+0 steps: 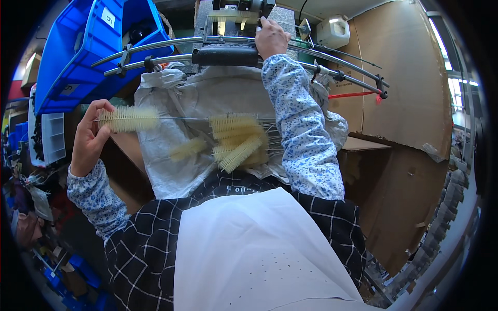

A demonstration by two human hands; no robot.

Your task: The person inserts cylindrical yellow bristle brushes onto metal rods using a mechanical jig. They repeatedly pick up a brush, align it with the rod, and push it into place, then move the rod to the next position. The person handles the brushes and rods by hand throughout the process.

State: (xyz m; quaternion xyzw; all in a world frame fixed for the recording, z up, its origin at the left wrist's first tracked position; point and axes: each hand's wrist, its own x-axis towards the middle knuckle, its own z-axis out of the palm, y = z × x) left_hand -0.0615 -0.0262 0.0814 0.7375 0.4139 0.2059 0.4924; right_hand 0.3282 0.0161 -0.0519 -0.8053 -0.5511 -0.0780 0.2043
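Pinching the bristled end of a cream bottle brush (127, 118) between thumb and fingers, the left hand (89, 137) holds it out level, its thin wire stem running toward a pile of like brushes (239, 141) to that hand's right, probably drawn clear of the heap for handling one at a time. The pile lies on a grey woven sack (171, 135) spread over the lap. Well above it, the right hand (272, 37) is closed on a part of a metal machine (238, 13), just over a black padded bar (225, 56). Blue plastic bins (93, 46) stand beyond the left hand; cardboard sheets (410, 103) wall the right side.
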